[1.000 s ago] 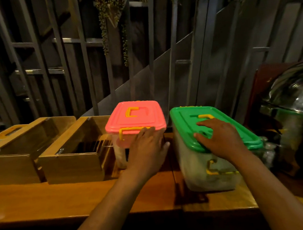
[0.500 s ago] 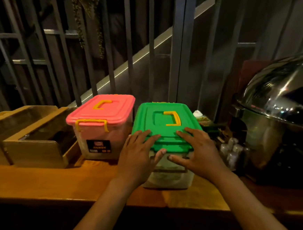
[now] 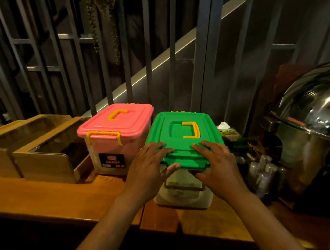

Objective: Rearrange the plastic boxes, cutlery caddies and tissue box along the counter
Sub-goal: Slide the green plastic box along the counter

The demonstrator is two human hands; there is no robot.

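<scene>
A clear plastic box with a green lid point(image 3: 182, 135) and yellow handle stands on the wooden counter point(image 3: 47, 193). My left hand point(image 3: 149, 165) and my right hand point(image 3: 216, 164) both grip the near edge of its lid, fingers on top and thumbs under the rim. Touching its left side is a box with a pink lid point(image 3: 116, 122) and yellow clasp. Further left stand two wooden cutlery caddies point(image 3: 44, 164), one beside the other. A tissue box point(image 3: 228, 133) with a white tissue sticking up shows behind the green box at the right.
A shiny steel chafing dish point(image 3: 313, 113) with a domed lid fills the right side. Small clear bottles or glasses point(image 3: 262, 168) stand between it and the green box. Dark vertical railings point(image 3: 103, 50) rise just behind the counter.
My left hand left the pink box and joined my right hand on the green lid's near edge. The green box now sits close against the pink box, turned end-on to me.
</scene>
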